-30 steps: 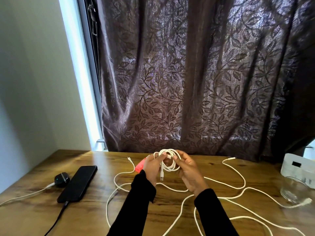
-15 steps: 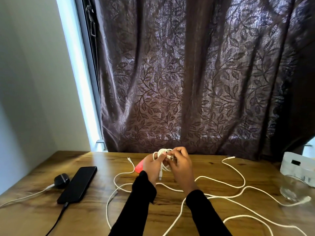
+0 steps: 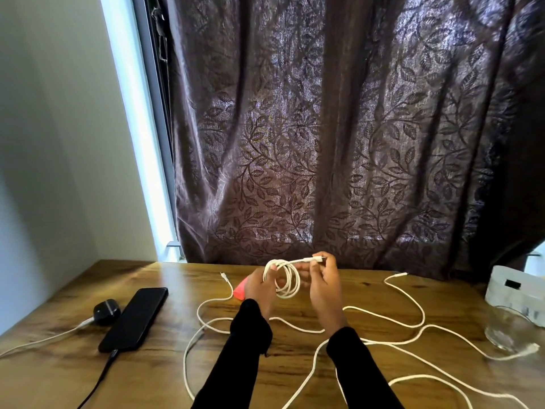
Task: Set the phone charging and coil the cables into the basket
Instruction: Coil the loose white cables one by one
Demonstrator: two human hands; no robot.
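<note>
Lower left: black puck (image 3: pixel 106 311) beside phone (image 3: pixel 134 318), dark lead (image 3: pixel 100 376) plugged into its near end. Centre: left hand (image 3: pixel 261 289) grips white coil (image 3: pixel 283 278); right hand (image 3: pixel 324 286) pinches its plug end (image 3: pixel 317 258). Loose white cables (image 3: pixel 392 321) sprawl across table (image 3: pixel 73 379). Right edge: glass (image 3: pixel 508 329), white box (image 3: pixel 516 290).

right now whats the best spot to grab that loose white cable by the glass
Take the loose cable at its plug end, lying flat beside the glass. Come from above on the near side with the right hand: the stiff plug gives a firm pinch, and the glass blocks the far side.
</note>
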